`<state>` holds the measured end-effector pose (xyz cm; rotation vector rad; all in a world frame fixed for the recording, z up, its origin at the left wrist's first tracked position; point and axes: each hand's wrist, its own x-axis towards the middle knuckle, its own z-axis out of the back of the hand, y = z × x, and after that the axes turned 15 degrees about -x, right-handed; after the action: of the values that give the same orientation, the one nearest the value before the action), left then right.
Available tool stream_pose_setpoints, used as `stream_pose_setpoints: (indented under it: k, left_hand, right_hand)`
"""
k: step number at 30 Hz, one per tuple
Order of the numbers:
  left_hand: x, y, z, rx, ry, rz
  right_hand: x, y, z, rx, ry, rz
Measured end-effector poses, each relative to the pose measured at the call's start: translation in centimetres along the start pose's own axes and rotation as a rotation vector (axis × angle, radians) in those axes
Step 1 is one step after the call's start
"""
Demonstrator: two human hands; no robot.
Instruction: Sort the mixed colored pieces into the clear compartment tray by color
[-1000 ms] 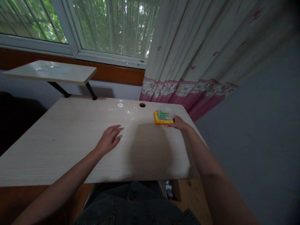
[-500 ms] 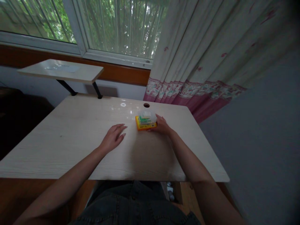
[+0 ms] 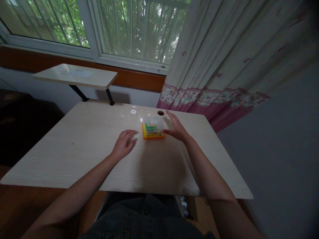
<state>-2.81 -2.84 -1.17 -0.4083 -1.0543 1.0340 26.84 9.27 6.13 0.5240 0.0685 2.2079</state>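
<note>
A small orange box (image 3: 152, 131) with a clear lid and green contents sits near the middle back of the pale wooden desk (image 3: 82, 142). My right hand (image 3: 176, 127) is just right of the box, fingers spread and open, thumb close to its edge. My left hand (image 3: 124, 143) rests flat on the desk just left of the box, fingers stretched out, holding nothing.
A round cable hole (image 3: 160, 113) lies behind the box. A raised shelf (image 3: 76, 75) on black legs stands at the desk's back left. A window (image 3: 129, 30) and a curtain (image 3: 224, 66) with a pink hem are behind. A grey wall is to the right.
My right hand slid the box leftward from the desk's right side toward the middle, then opened and let it go. My left hand stayed flat on the desk.
</note>
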Motion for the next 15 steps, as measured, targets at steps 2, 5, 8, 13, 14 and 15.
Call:
stream_pose_setpoints:
  k: [2, 5, 8, 13, 14, 15]
  left_hand:
    - [0.0, -0.1, 0.1, -0.008, -0.001, -0.009]
    - [0.0, -0.1, 0.2, -0.022, -0.006, -0.023]
    - [0.0, -0.1, 0.5, -0.037, -0.030, -0.034]
    - [0.3, -0.2, 0.8, -0.158, -0.091, 0.004]
    - [0.3, 0.0, 0.9, -0.223, -0.116, 0.024]
    - [0.3, 0.2, 1.0, -0.307, -0.154, 0.050]
  right_hand:
    - [0.9, 1.5, 1.3, -0.057, 0.001, 0.075]
    - [2.2, 3.4, 1.7, -0.155, 0.035, 0.171]
    - [3.2, 4.4, 1.2, -0.215, 0.059, 0.228]
    - [4.0, 6.7, 0.7, -0.134, -0.069, 0.274]
    - [4.1, 7.7, 0.5, -0.089, -0.104, 0.295]
    - [4.2, 8.8, 0.1, -0.040, -0.129, 0.324]
